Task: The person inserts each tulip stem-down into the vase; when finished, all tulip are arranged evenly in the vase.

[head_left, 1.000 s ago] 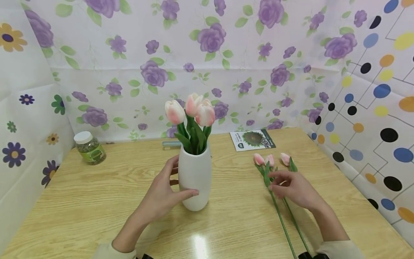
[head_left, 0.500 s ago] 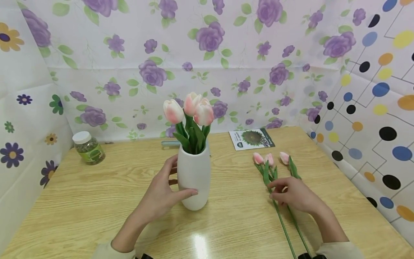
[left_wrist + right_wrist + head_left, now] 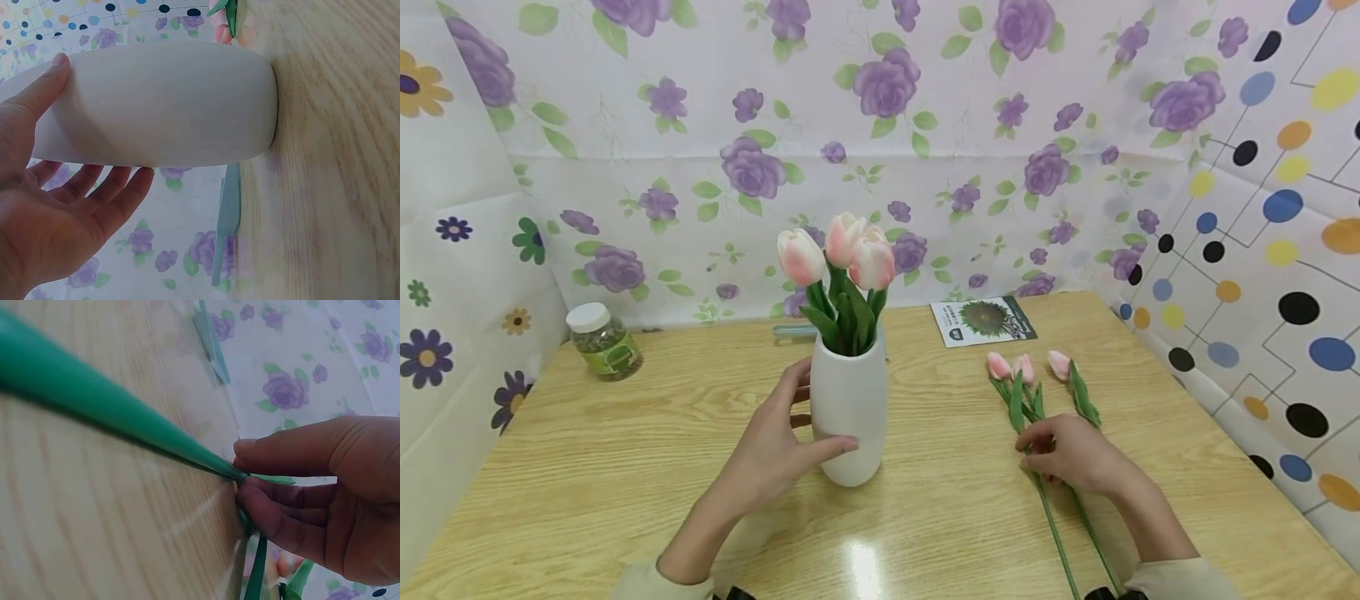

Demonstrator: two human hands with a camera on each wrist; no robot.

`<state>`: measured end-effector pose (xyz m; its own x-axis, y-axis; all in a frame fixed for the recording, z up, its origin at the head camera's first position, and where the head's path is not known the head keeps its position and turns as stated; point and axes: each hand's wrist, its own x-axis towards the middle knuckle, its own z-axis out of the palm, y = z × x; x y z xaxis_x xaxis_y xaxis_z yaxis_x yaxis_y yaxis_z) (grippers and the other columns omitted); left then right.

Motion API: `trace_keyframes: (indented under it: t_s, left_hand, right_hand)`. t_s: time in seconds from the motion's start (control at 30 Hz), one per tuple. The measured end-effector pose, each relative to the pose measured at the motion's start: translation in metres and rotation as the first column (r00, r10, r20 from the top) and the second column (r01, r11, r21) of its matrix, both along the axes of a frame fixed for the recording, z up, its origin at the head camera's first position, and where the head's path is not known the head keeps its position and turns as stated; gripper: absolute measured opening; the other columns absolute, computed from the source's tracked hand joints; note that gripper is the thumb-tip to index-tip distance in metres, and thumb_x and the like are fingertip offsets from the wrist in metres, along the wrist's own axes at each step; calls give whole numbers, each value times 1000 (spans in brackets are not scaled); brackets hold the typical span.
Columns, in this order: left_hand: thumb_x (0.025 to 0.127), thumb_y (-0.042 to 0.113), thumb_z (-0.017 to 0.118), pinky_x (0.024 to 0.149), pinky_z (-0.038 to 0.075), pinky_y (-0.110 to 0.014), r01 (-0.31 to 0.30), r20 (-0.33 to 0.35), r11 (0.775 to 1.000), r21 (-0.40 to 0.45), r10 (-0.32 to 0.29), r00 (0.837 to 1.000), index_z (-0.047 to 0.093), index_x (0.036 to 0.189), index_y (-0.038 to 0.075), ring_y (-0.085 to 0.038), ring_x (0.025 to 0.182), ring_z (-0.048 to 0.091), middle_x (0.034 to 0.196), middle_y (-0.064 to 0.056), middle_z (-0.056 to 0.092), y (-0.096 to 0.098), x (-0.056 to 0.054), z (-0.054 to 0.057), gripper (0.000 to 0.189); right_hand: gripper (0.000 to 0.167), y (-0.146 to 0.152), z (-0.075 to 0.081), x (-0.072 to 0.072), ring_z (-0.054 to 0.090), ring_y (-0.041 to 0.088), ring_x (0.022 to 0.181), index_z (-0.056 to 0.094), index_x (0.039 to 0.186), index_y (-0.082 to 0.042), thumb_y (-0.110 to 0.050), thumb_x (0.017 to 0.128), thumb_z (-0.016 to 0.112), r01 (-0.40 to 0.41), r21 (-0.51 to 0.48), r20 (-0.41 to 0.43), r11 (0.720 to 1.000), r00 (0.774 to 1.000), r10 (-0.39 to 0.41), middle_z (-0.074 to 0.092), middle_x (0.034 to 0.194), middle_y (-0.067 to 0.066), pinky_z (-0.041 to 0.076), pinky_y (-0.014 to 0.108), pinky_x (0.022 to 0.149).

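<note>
My left hand [image 3: 775, 454] holds a white vase [image 3: 853, 408] from its left side, thumb across the front and fingers behind. The vase stands upright on the table, with several pink-and-white tulips [image 3: 872, 262] in its mouth. To the right, pink tulips [image 3: 997, 367] with long green stems lie on the table. My right hand [image 3: 1078, 454] is over them, just below their leaves. In the right wrist view, thumb and fingertips pinch a green tulip stem [image 3: 125, 406] close to the wood. A separate tulip head [image 3: 1059, 365] lies further right, its stem partly hidden by the hand.
A lidded jar [image 3: 605, 342] stands at the back left of the wooden table [image 3: 625, 467]. Behind the vase lies a pale blue flat tool [image 3: 229, 206]. A printed sunflower packet [image 3: 983, 321] lies at the back right. Patterned cloth walls [image 3: 700, 108] enclose the table.
My right hand has slid slightly down along the tulip stems toward me, baring more of the leaves. The left hand keeps its hold on the vase.
</note>
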<state>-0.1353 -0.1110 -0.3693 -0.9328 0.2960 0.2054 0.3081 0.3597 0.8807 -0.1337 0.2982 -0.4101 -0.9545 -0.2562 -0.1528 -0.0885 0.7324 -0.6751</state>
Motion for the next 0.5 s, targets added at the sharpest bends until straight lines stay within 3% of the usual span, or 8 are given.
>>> trace_keyframes:
  t_s: [0.23, 0.5]
  left_hand:
    - [81, 28, 95, 104, 56, -49, -1, -1, 1000, -2, 1, 1000, 33, 163, 21, -30, 135, 55, 150, -6, 54, 0, 0, 0, 103]
    - [81, 27, 95, 104, 57, -48, 0, 2, 1000, -1, 0, 1000, 32, 163, 20, -30, 134, 56, 149, -6, 54, 0, 0, 0, 103]
  right_hand:
    - [13, -6, -2, 1, 61, 15, 58, 74, 104, -5, -2, 91, 76, 30, 81, -48, 996, 999, -26, 62, 76, 1, 50, 26, 52]
    - [20, -10, -5, 1, 61, 15, 53, 70, 101, -9, 0, 84, 72, 97, 113, -57, 989, 994, -91, 64, 72, 1, 50, 27, 51]
